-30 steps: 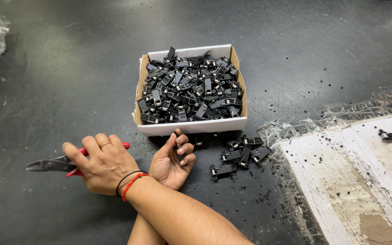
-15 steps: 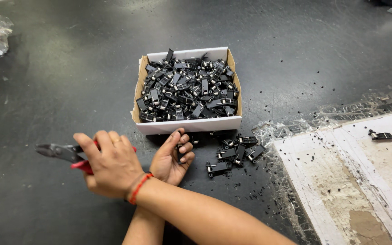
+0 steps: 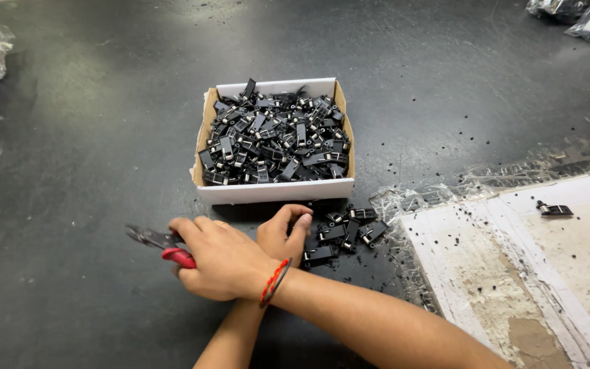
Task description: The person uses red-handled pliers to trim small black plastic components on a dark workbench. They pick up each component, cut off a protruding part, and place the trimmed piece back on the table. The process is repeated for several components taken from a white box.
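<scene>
The right hand (image 3: pixel 223 263), crossed over the other forearm, has its fingers wrapped shut around the red-handled cutters (image 3: pixel 162 244), whose dark blades jut out past the knuckles, away from the parts. The left hand (image 3: pixel 283 232) lies behind it with fingers curled toward the small pile of black clips (image 3: pixel 344 231) just beyond their tips, though whether they pinch one cannot be told; the white box (image 3: pixel 274 191) full of clips sits just ahead. With the arms crossed, the blades could nick the left fingers, or a loose clip could get knocked away.
</scene>
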